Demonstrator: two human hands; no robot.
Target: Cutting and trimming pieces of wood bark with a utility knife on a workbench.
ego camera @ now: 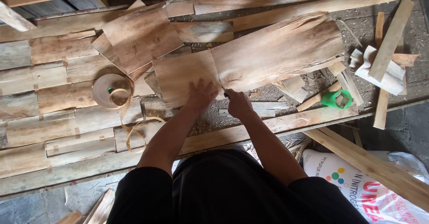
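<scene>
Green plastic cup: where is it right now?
The green plastic cup lies in the head view, right of the right hand, among wood offcuts just below the large veneer sheet.

Two thin brown veneer sheets (250, 61) lie flat, edge to edge, on the workbench.

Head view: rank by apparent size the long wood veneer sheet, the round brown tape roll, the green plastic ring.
1. Long wood veneer sheet, by far the largest
2. Round brown tape roll
3. Green plastic ring, smallest
</scene>
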